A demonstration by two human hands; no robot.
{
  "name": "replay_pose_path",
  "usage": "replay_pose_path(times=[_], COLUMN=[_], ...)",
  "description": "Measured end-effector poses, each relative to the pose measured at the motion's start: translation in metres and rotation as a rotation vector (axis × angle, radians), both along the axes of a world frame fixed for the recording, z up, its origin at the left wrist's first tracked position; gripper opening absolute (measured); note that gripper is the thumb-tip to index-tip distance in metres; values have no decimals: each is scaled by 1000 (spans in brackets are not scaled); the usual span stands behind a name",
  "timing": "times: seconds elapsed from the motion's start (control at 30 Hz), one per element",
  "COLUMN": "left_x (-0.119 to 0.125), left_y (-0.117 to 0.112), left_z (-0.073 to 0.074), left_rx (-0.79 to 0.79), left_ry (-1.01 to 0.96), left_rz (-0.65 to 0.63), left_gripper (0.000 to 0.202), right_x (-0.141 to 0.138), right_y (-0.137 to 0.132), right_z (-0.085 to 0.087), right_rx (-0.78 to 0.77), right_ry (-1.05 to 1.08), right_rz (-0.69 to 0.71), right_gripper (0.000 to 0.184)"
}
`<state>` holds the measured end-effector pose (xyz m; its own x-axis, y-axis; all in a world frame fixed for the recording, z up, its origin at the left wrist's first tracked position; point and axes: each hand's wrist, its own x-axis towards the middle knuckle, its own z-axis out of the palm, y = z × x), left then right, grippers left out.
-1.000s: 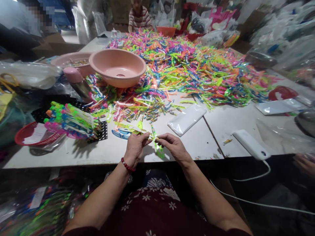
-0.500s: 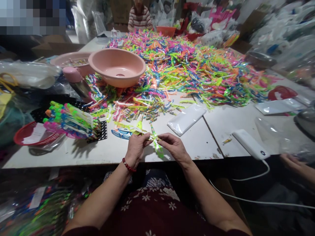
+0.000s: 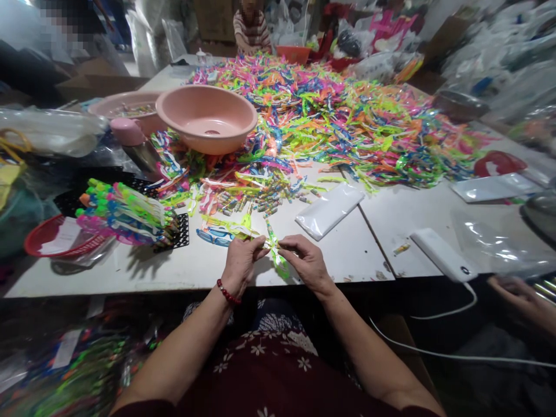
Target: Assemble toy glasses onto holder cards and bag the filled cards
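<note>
Both my hands meet above the table's front edge, pinching a thin lime-green and white plastic piece (image 3: 278, 263) whose exact kind I cannot make out. On its left side, my left hand (image 3: 243, 258) is closed with thumb and forefinger together. My right hand (image 3: 306, 260) pinches it from the right, fingers curled. A small patterned tube (image 3: 270, 227) stands out beyond the fingertips; the join is hidden by my fingers. Blue toy glasses (image 3: 212, 235) and a yellow-green piece (image 3: 247, 220) lie just left of my hands.
A large heap of coloured plastic pieces (image 3: 313, 110) covers the back. A pink basin (image 3: 206, 119) rests at its left. Coloured pieces stand in a black rack (image 3: 182, 231) by a red basket (image 3: 39, 237). White packet (image 3: 330, 211), white power bank (image 3: 443, 255), and a co-worker's hand (image 3: 516, 295) lie right.
My hands stay almost where they were, still on the green and white piece. The co-worker's hand at the right has moved slightly left. The person at the back has shifted a little right.
</note>
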<state>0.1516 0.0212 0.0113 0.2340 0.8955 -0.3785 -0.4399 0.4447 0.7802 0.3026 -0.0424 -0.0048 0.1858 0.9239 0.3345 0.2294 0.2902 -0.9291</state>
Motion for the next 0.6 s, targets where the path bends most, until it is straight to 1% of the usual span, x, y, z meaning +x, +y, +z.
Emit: replay_pose_path(times=[0.1, 0.17, 0.23, 0.33, 0.4, 0.5, 0.6], left_x=[1, 1, 2, 3, 4, 5, 6], left_y=[-1, -2, -2, -3, -4, -5, -6], left_z=[-1, -3, -4, -5, -5, -4, -2], left_rx=[-4, -13, -20, -20, -14, -7, -3], left_ry=[-14, -22, -33, -43, -44, -34, -19], left_rz=[11, 20, 26, 32, 41, 47, 47], left_gripper=[49, 47, 44, 41, 42, 44, 46], right_x=[2, 3, 4, 5, 5, 5, 5], right_y=[1, 2, 3, 3, 3, 2, 2], right_z=[-3, -5, -6, -7, -6, -4, -4], right_rx=[-11, -44, -111, -252, -307, -311, -290], right_ry=[4, 53, 138, 281, 339, 345, 302], right_rz=[8, 15, 28, 62, 78, 69, 56], right_gripper=[14, 15, 18, 26, 30, 29, 26])
